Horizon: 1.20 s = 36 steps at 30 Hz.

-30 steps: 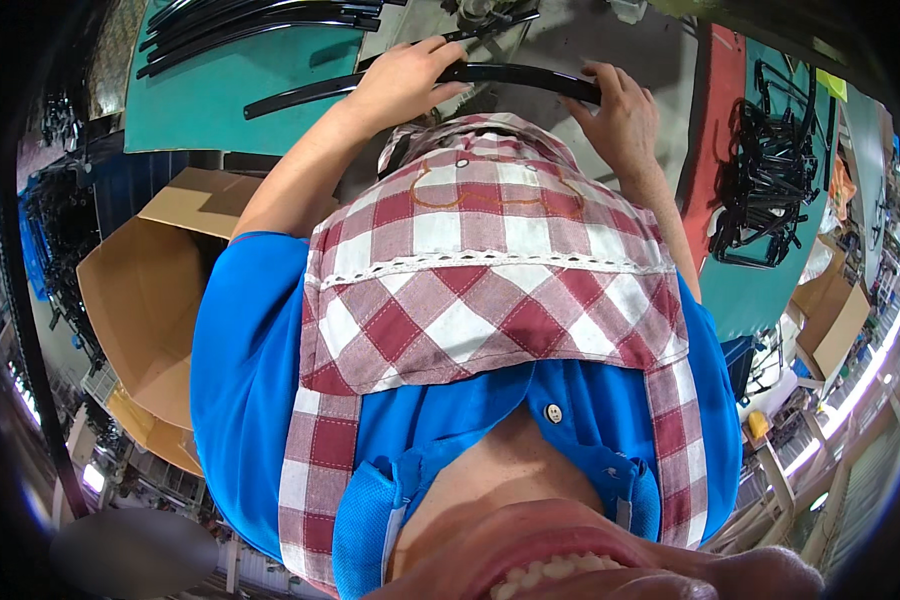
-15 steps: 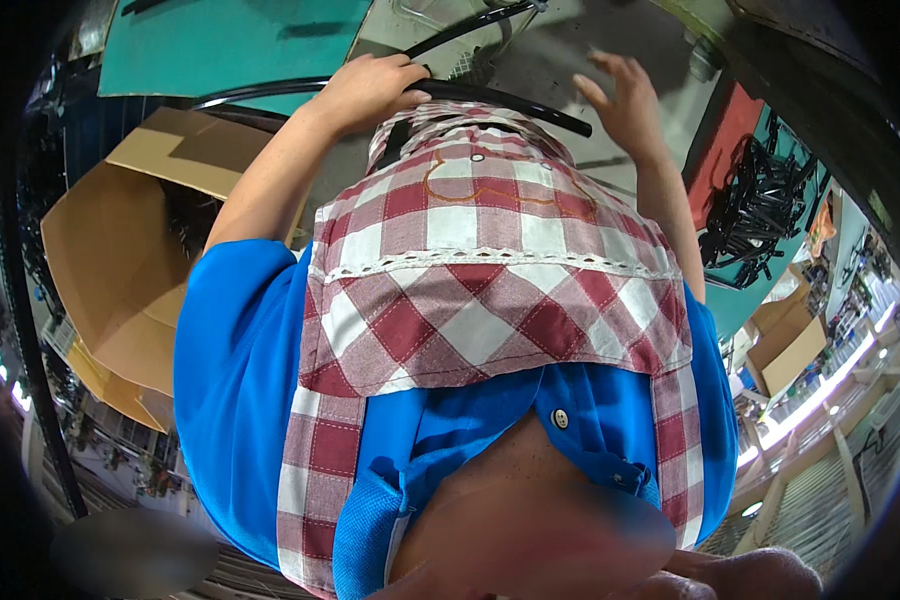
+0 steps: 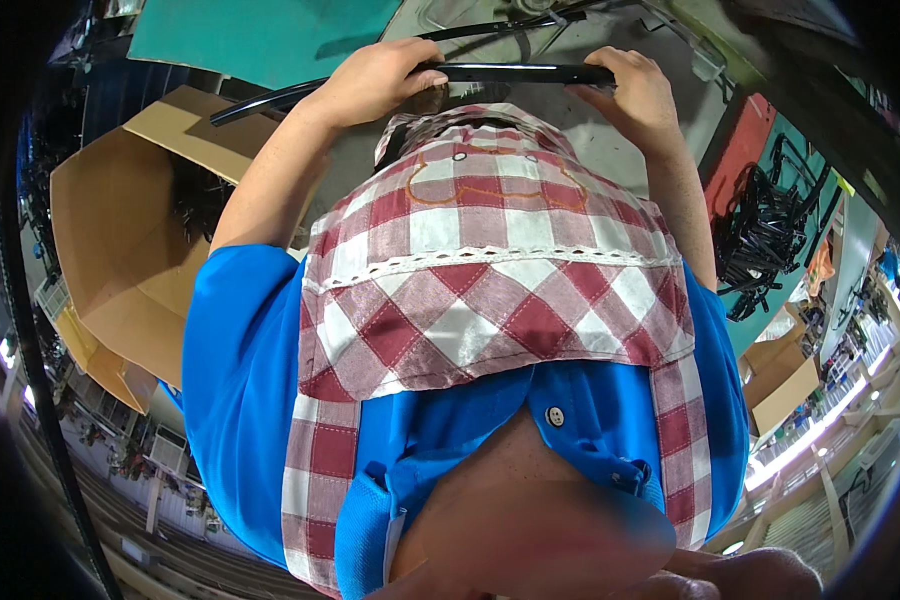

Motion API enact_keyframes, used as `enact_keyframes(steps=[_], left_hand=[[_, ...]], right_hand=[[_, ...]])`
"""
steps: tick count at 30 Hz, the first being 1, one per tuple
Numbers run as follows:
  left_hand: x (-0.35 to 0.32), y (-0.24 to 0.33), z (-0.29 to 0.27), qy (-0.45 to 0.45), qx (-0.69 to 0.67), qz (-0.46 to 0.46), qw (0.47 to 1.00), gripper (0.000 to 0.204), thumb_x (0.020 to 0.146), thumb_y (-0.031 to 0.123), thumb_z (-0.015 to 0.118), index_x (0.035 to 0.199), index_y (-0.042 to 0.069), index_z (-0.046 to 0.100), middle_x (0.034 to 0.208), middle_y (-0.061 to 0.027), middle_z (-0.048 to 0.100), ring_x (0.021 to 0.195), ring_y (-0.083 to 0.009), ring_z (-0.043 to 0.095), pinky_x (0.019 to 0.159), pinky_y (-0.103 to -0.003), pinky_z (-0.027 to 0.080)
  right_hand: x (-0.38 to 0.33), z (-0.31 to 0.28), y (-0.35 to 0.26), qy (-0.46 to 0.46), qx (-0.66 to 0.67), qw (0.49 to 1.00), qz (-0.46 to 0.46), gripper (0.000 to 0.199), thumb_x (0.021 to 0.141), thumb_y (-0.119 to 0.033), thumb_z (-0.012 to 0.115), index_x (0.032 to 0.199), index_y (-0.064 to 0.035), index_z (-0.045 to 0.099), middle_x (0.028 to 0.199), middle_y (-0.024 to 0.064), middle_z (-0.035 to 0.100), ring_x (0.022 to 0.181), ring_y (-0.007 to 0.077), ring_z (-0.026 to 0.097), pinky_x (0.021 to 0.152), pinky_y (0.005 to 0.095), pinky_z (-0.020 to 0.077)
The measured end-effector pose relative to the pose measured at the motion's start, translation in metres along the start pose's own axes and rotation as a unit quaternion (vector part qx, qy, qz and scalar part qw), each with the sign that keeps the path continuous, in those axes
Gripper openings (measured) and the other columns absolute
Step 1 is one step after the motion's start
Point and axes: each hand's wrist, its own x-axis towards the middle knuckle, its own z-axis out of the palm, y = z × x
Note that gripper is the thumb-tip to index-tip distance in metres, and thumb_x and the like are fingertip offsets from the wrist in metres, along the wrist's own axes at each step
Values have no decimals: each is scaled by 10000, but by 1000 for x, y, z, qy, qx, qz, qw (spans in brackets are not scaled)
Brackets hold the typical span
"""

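A glossy black tube [image 3: 510,73], long and slightly bent, lies crosswise in front of my apron. My left hand [image 3: 385,80] is wrapped round it, and its free end sticks out to the left past my forearm. At the tube's right end, the fingers of my right hand [image 3: 635,92] are closed on it; the very tip is hidden in that hand. Just beyond it, a second thin black tube [image 3: 500,28] runs across a greyish metal surface, apart from my fingers.
An open cardboard box [image 3: 110,220] with dark items inside stands at my left. A green board [image 3: 260,40] lies far left. At right, a heap of black tubular parts [image 3: 765,240] rests on a green surface beside a red panel [image 3: 738,150]. Another cardboard box [image 3: 785,385] sits farther right.
My right hand, open and off the tube before, has taken hold of its right end. The tube has risen slightly at that end and shifted right, with my left hand still on it.
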Motion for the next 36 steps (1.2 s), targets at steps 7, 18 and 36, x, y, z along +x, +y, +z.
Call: enact_keyframes(steps=[7, 18, 36], left_hand=[[51, 15, -27, -131, -76, -4, 989, 260, 952, 248, 603, 1027, 1, 569, 712, -105, 547, 657, -183, 527, 618, -332, 446], [118, 21, -88, -287, -350, -151, 879, 329, 927, 138, 641, 1204, -33, 594, 934, -58, 679, 825, -106, 626, 743, -250, 515], [145, 14, -64, -183, -230, -96, 951, 229, 907, 210, 679, 1037, 28, 630, 828, -35, 653, 728, -107, 577, 664, -281, 487]], right_hand=[[-16, -28, 12, 25, -52, 996, 61, 298, 739, -245, 745, 962, -86, 629, 834, 117, 652, 829, 328, 620, 728, 418, 491], [-35, -86, 5, 196, -193, 961, 22, 393, 681, -285, 815, 1031, -134, 719, 961, 96, 700, 899, 296, 667, 808, 371, 510], [-12, -40, 19, 130, -268, 944, 141, 417, 818, -382, 685, 1113, -87, 676, 977, 165, 656, 983, 362, 580, 913, 449, 401]])
